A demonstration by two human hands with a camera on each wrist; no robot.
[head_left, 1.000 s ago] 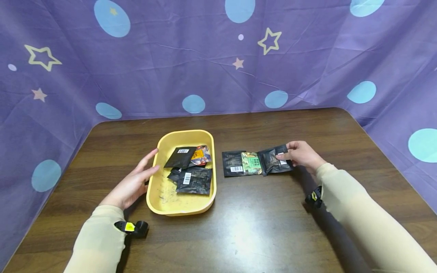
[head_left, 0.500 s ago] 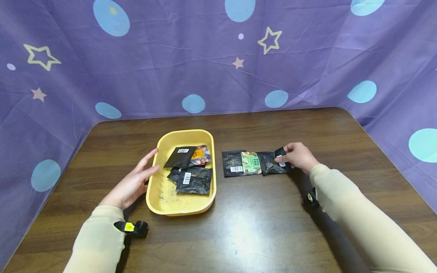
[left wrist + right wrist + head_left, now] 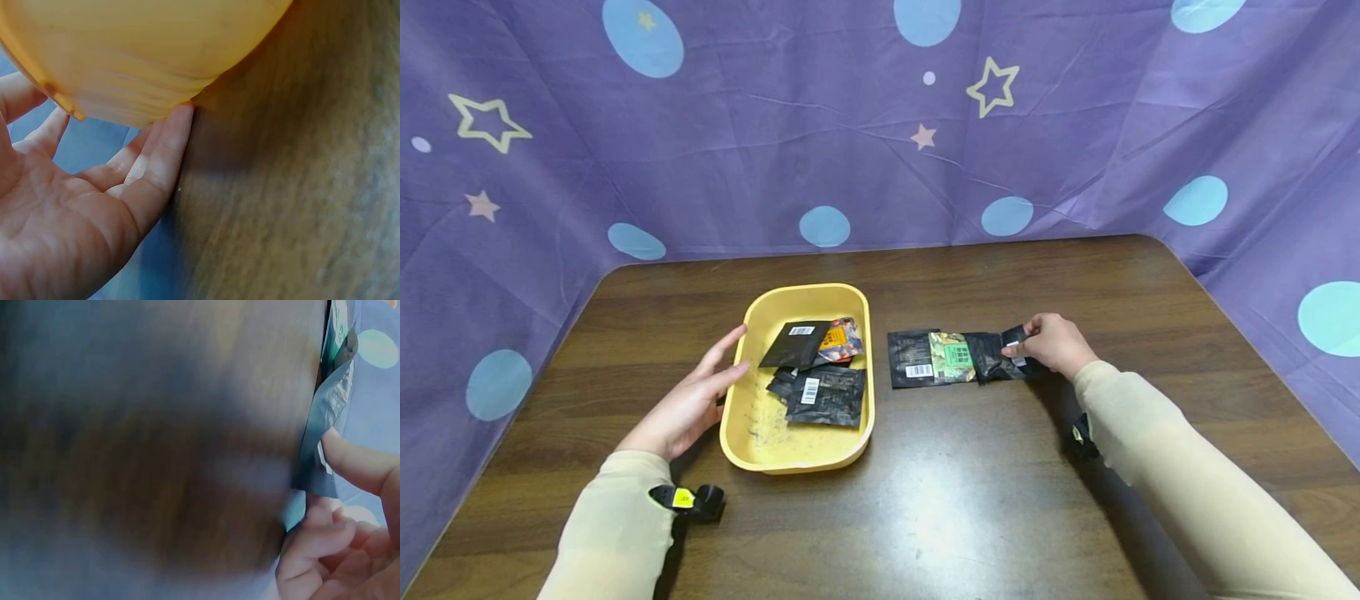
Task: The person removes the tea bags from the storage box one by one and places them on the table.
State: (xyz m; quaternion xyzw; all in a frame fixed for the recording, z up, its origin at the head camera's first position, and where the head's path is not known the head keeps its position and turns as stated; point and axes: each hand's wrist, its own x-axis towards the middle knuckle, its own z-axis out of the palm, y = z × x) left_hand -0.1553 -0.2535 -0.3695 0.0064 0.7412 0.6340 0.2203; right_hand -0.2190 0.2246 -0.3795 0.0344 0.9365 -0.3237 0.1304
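The right hand [image 3: 1054, 346] is pinching a black packet [image 3: 988, 357] on the table [image 3: 970, 475] by its end, likely best for something light, soft, slippery; the left hand [image 3: 685, 404], fingers spread, is touching a tub [image 3: 778, 446].

Three packets lie outside the bin: two loose black packets [image 3: 913, 354] and one green packet [image 3: 951, 357]. One yellow bin [image 3: 763, 457] contains at least four more, three binned black packets [image 3: 835, 404] and one orange-and-purple packet [image 3: 844, 338], overlap hiding the exact number. Also visible: one table [image 3: 940, 500], one purple cloth [image 3: 880, 167], two pale sleeves [image 3: 613, 525], two wrist cameras [image 3: 696, 502], two sets of fingers, the left fingers [image 3: 718, 351] and the right fingers [image 3: 1026, 345]
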